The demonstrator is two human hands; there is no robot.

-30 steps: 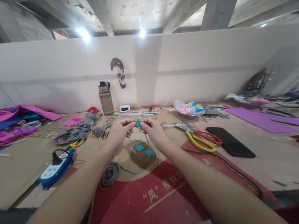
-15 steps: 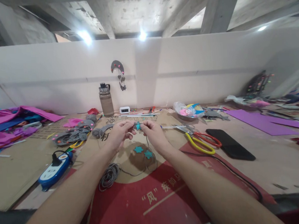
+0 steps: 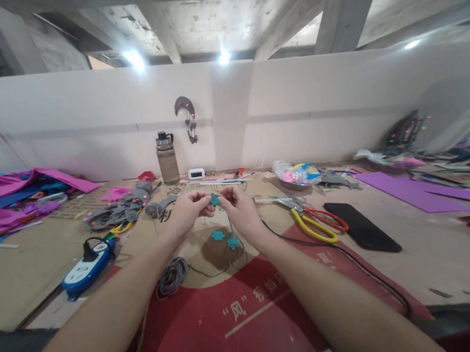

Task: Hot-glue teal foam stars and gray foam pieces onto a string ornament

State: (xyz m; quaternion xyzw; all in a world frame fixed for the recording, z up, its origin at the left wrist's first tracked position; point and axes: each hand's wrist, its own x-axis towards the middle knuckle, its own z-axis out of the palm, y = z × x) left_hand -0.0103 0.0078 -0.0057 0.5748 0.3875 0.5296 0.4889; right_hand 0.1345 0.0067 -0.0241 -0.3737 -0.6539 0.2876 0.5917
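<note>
Above the cardboard-covered table, my left hand (image 3: 189, 210) and my right hand (image 3: 240, 210) meet and pinch a small teal felt star (image 3: 214, 200) between their fingertips. A thin grey cord hangs from the star down toward a brown felt piece (image 3: 220, 248) on the table. Two more teal stars (image 3: 225, 239) lie on that brown piece. A coil of grey cord (image 3: 171, 275) rests to its left, near my left forearm.
Yellow- and red-handled scissors (image 3: 318, 223) and a black phone (image 3: 361, 219) lie to the right. A blue-and-white power strip (image 3: 84, 267) sits left, with grey felt pieces (image 3: 117, 211) behind it. A water bottle (image 3: 166, 156) and small clock (image 3: 196, 173) stand by the wall. Purple sheets (image 3: 415, 189) lie far right.
Both hands have shifted slightly toward me and to the left with the teal star still pinched between them. Nothing on the table has moved.
</note>
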